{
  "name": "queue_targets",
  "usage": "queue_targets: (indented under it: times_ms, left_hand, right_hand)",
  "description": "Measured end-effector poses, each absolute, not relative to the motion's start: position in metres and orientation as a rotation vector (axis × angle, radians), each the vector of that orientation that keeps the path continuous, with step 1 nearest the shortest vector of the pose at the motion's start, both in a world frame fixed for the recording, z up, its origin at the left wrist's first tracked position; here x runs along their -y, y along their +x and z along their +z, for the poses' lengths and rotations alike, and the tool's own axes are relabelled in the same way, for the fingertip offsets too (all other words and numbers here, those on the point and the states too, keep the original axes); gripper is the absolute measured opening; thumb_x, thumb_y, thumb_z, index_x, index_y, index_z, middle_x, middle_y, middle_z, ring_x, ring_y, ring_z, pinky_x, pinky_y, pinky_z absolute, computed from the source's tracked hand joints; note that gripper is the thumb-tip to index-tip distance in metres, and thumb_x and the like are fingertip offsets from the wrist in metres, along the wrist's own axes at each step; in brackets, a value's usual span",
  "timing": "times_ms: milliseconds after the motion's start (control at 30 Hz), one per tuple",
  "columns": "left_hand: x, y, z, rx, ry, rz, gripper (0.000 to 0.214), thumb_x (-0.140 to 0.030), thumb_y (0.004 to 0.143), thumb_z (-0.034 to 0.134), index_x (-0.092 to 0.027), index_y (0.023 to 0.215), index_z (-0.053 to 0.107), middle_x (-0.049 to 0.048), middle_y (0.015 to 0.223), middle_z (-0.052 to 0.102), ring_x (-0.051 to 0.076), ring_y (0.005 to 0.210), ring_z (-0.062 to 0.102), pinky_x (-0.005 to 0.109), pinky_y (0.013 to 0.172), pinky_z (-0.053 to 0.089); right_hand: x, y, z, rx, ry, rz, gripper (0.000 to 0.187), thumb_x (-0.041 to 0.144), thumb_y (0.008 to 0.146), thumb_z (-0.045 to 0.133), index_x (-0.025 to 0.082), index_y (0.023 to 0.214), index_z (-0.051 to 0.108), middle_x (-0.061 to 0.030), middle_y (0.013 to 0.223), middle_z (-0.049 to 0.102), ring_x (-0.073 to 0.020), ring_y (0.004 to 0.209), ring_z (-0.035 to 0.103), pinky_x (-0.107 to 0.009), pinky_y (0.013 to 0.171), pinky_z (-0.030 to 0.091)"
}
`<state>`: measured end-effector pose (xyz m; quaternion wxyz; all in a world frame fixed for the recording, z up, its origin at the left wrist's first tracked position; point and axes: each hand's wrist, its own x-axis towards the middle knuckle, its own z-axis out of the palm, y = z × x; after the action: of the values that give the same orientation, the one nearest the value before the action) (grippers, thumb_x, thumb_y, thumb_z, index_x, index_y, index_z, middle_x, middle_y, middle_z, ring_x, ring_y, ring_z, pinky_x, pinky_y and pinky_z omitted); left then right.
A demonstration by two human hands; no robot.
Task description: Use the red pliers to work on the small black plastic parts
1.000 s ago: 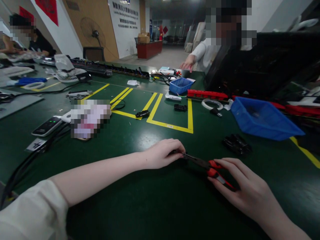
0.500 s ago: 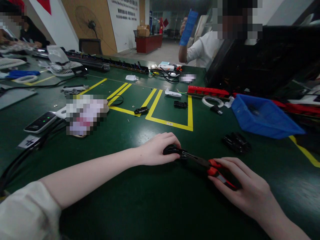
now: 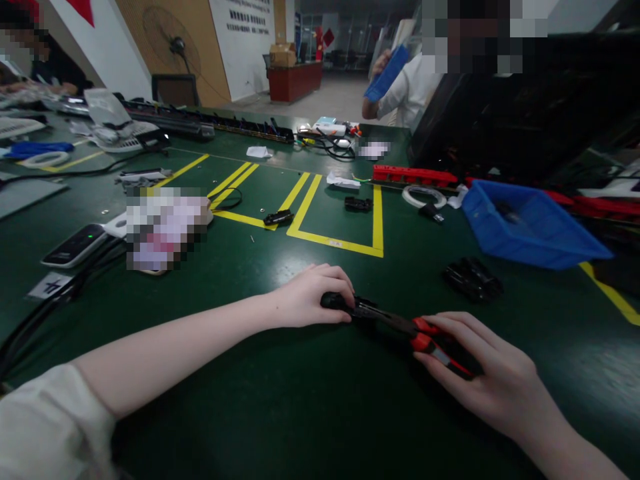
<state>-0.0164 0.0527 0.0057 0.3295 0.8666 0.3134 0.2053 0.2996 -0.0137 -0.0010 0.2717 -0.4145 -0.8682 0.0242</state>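
In the head view, my left hand [image 3: 315, 297] is closed around a small black plastic part [image 3: 334, 301], low over the green table. My right hand [image 3: 485, 360] grips red-and-black long-nose pliers [image 3: 423, 335] by the handles. The pliers' dark jaws point left and meet the black part beside my left fingertips. Whether the jaws are clamped on it I cannot tell. Similar black parts lie beyond: one [image 3: 279, 217] on the yellow tape, another [image 3: 359, 203] inside a taped rectangle. Several more black parts [image 3: 473, 279] sit in a pile to the right.
A blue bin [image 3: 535, 223] stands at the right, with red strips [image 3: 415, 175] and a coiled white cable [image 3: 424, 197] near it. At left are a phone [image 3: 170, 230], a white-and-black device [image 3: 75, 245] and black cables. Across the table, a person in white sleeves holds a blue tray [image 3: 387, 73].
My view has shifted slightly, so the table items sit a little differently in frame. The co-worker's blue tray has tilted and lowered. Both my hands keep nearly the same hold.
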Motion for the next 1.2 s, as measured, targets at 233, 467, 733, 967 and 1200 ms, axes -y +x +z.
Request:
queue_targets:
  times_ms: [233, 467, 733, 967, 1200]
  left_hand:
    - [-0.052, -0.013, 0.004, -0.812, 2.224, 0.554, 0.017, -0.026, 0.088, 0.081, -0.019, 0.101, 0.074, 0.0038, 0.119, 0.07, 0.021, 0.116, 0.064, 0.039, 0.104, 0.043]
    - [-0.052, -0.012, 0.001, -0.768, 2.257, 0.543, 0.019, -0.03, 0.088, 0.082, -0.019, 0.1, 0.073, 0.0044, 0.119, 0.07, 0.023, 0.116, 0.064, 0.039, 0.101, 0.042]
    - [-0.052, -0.013, 0.004, -0.751, 2.241, 0.554, 0.025, -0.027, 0.089, 0.079, -0.019, 0.109, 0.068, 0.005, 0.114, 0.069, 0.022, 0.112, 0.063, 0.039, 0.1, 0.044]
    - [-0.053, -0.016, 0.002, -0.726, 2.264, 0.522, 0.019, -0.023, 0.091, 0.074, -0.02, 0.109, 0.068, 0.0062, 0.12, 0.067, 0.024, 0.12, 0.061, 0.042, 0.105, 0.043]
    - [-0.057, -0.016, 0.002, -0.69, 2.255, 0.509, 0.02, -0.026, 0.092, 0.076, -0.021, 0.11, 0.07, 0.0049, 0.122, 0.069, 0.024, 0.118, 0.063, 0.042, 0.103, 0.043]
  right_hand:
    - [0.014, 0.296, 0.002, 2.355, -1.127, 0.073, 0.031, 0.043, 0.096, 0.064, 0.023, 0.12, 0.066, -0.0099, 0.107, 0.073, -0.0228, 0.088, 0.074, -0.032, 0.071, 0.063]
    - [0.011, 0.295, 0.0, 2.38, -1.1, 0.054, 0.032, 0.041, 0.095, 0.065, 0.022, 0.121, 0.066, -0.0098, 0.108, 0.073, -0.0219, 0.088, 0.074, -0.031, 0.07, 0.062]
    - [0.011, 0.294, 0.001, 2.407, -1.046, -0.027, 0.032, 0.042, 0.097, 0.064, 0.019, 0.121, 0.065, -0.0104, 0.106, 0.073, -0.02, 0.085, 0.075, -0.028, 0.068, 0.063]
    - [0.014, 0.305, -0.006, 2.366, -1.089, -0.008, 0.038, 0.043, 0.094, 0.067, 0.024, 0.127, 0.066, -0.0103, 0.111, 0.073, -0.0243, 0.086, 0.075, -0.035, 0.065, 0.062]
    - [0.012, 0.309, -0.005, 2.379, -1.105, -0.082, 0.036, 0.045, 0.095, 0.065, 0.025, 0.124, 0.067, -0.0115, 0.106, 0.073, -0.0288, 0.085, 0.073, -0.044, 0.065, 0.059]
